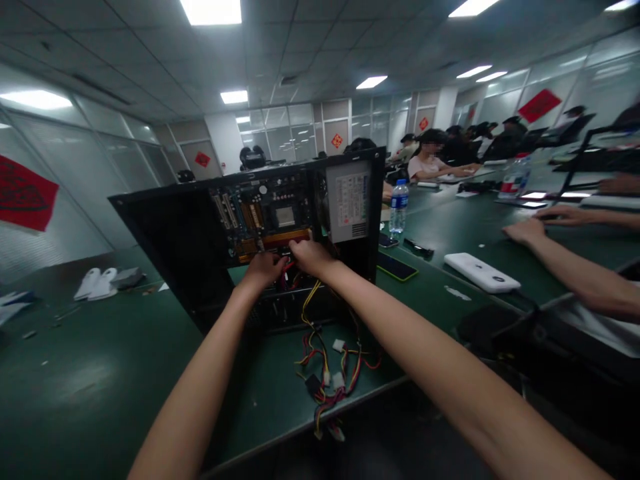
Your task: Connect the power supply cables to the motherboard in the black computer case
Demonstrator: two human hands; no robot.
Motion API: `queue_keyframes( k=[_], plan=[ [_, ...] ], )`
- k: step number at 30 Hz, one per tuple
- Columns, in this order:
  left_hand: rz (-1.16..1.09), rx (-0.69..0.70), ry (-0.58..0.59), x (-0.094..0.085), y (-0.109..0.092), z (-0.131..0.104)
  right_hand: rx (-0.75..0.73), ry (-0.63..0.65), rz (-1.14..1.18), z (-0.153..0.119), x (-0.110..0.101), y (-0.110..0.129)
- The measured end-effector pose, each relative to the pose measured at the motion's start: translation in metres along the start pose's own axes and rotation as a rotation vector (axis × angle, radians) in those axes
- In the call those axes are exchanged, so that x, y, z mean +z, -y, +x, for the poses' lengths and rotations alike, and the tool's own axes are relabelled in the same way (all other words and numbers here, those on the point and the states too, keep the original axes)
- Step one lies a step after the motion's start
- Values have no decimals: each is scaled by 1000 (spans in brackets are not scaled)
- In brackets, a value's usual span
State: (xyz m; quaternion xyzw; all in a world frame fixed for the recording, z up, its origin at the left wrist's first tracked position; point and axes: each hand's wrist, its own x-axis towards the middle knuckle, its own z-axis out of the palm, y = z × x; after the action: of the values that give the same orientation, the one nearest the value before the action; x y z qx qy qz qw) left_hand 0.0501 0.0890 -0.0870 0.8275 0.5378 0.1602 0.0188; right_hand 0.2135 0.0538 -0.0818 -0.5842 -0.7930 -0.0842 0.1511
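Note:
An open black computer case (170,227) stands on the green table in front of me. Inside it are a motherboard (273,200) with a bare processor socket area and a grey power supply (349,200). Both my hands are at the board's lower edge. My left hand (265,269) is closed, fingertips at a red cable (287,270). Close beside it, my right hand (313,258) is closed too, fingers bent down by the board; what it grips is hidden. Yellow wires (310,303) run down from there to a bundle of power connectors (337,380) on the table.
White items (97,283) lie at the left. To the right are a water bottle (399,208), a green-edged phone-like slab (397,265) and a white device (481,272). A co-worker's arms (565,233) reach in from the right. The table's front edge (320,430) runs below the wires.

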Motion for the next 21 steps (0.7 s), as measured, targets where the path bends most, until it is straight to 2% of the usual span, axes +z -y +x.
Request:
queue_keyframes(
  k=[10, 21],
  plan=[
    [-21, -99, -17, -4, -9, -8, 159, 15, 71, -3, 5, -5],
    [15, -125, -31, -4, -16, -6, 230, 36, 121, -2, 3, -2]
  ],
)
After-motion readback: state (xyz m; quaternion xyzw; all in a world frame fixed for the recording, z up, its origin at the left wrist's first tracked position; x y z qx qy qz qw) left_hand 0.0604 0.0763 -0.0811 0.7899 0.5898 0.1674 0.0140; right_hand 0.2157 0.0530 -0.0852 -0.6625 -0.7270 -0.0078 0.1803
